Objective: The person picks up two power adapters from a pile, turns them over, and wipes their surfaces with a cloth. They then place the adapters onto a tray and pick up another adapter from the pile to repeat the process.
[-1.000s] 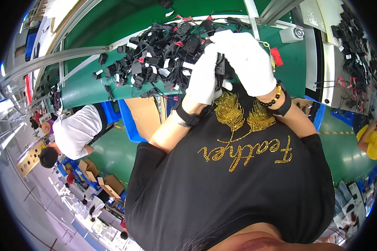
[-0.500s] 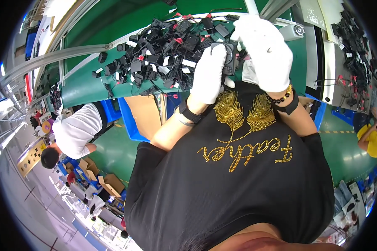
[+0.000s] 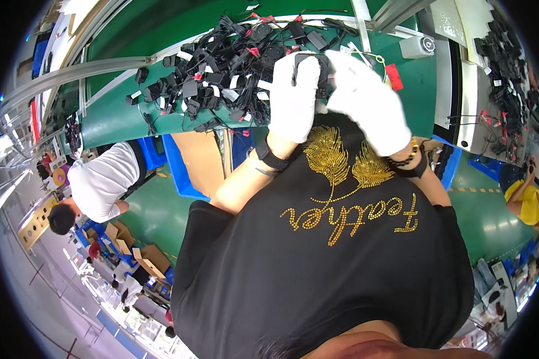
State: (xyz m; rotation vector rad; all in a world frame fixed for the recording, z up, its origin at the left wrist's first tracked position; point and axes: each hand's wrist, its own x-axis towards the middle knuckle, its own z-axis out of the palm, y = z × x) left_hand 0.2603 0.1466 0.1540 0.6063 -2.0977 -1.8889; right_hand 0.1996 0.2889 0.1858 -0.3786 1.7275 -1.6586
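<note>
A small black boxy electronic device (image 3: pixel 322 75) is upright in my left hand (image 3: pixel 293 96), which wears a white glove and has its thumb across the front. My right hand (image 3: pixel 365 99), also gloved in white, is up against the device's right side with its fingers bunched together. Motion blurs that hand, and whatever lies inside its fingers is hidden. Left of my hands a heap of black cabled parts (image 3: pixel 215 78) with white labels and red connector ends covers the green table (image 3: pixel 108 125).
A red tag (image 3: pixel 393 78) on a pale cord lies right of my hands, near a white box-shaped unit (image 3: pixel 417 46). A metal frame bar (image 3: pixel 114 66) crosses the left side. Below the table edge stands a blue bin with cardboard (image 3: pixel 200 161). A person in white (image 3: pixel 105 179) bends at the left.
My right hand has come down and left toward the device, uncovering the red tag and cord. My left hand has shifted slightly left and up, still gripping the device.
</note>
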